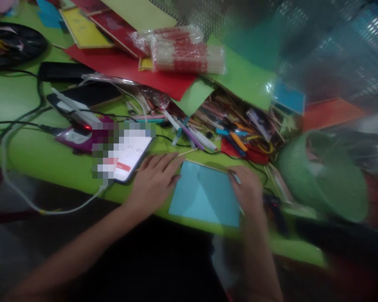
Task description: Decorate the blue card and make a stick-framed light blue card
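A square light-blue sheet of paper (204,197) lies near the table's front edge, with a thin wooden stick (207,165) along its far side. My right hand (248,188) grips the sheet's right side near the far corner, thumb and fingers closed there. Part of another stick shows below that hand at the sheet's right edge. To the left of the paper, my left hand (154,178) has its fingers bent over a thin loose stick (188,152), whose end pokes out past the fingertips. Left of this hand lies a lit phone (130,157), partly pixelated.
Pens and markers (191,134) lie behind the paper, near scissors (266,147). Plastic-wrapped stick bundles (189,58) rest on coloured sheets farther back. At right stands a green bowl-like container (321,176). A white cable (72,212) hangs over the front edge.
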